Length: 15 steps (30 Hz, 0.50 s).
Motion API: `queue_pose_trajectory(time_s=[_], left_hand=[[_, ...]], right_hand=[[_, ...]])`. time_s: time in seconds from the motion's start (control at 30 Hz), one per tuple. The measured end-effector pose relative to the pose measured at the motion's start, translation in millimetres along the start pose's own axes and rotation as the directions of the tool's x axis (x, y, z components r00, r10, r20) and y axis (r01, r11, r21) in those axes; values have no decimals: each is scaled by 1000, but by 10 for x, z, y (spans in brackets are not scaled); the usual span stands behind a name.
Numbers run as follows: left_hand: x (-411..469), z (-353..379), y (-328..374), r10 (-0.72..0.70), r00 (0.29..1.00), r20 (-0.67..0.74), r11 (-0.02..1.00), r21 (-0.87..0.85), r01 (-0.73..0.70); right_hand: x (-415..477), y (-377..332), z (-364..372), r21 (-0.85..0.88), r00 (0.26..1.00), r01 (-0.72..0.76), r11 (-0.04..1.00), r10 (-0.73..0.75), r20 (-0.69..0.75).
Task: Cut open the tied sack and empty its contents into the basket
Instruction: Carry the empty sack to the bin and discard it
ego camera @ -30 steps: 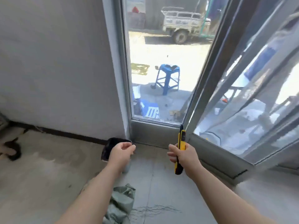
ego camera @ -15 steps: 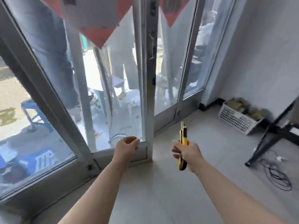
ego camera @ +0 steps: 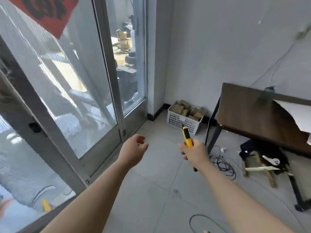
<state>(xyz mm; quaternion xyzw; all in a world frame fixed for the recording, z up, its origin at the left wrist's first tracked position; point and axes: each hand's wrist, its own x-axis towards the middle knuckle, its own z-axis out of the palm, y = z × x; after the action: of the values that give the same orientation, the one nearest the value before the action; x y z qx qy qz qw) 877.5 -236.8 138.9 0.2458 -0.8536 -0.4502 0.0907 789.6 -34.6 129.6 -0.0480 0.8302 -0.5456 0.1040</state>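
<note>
My right hand [ego camera: 195, 151] grips a yellow and black utility knife [ego camera: 187, 137] with its tip pointing up and away. My left hand [ego camera: 134, 148] hovers beside it at the same height, fingers loosely curled and holding nothing. A white perforated basket [ego camera: 180, 121] stands on the floor in the far corner against the wall, beyond both hands, filled with several brownish blocks [ego camera: 179, 108]. The sack is out of view.
Glass doors with metal frames [ego camera: 107, 78] run along the left. A dark wooden table [ego camera: 262, 118] on black legs stands at the right, with a stool and clutter [ego camera: 259, 163] beneath it. Black cables [ego camera: 222, 163] lie on the tiled floor near the table leg.
The view has swung right, from the window and the sack on the floor to the corner with the basket and table. My left hand has loosened from a fist; the right still holds the knife.
</note>
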Motion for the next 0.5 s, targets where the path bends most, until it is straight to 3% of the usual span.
queue_pose_trajectory(time_s=[0.1, 0.2, 0.5], left_hand=[[589, 356, 271, 117, 990, 79, 977, 171, -129], [1264, 725, 537, 178, 975, 135, 952, 227, -205], [3203, 1683, 1466, 270, 894, 358, 902, 231, -365]], right_hand=[[600, 132, -285, -163, 995, -11, 987, -5, -101], [1230, 251, -565, -257, 984, -55, 965, 9, -178], [2798, 321, -1370, -192, 894, -261, 946, 162, -419]])
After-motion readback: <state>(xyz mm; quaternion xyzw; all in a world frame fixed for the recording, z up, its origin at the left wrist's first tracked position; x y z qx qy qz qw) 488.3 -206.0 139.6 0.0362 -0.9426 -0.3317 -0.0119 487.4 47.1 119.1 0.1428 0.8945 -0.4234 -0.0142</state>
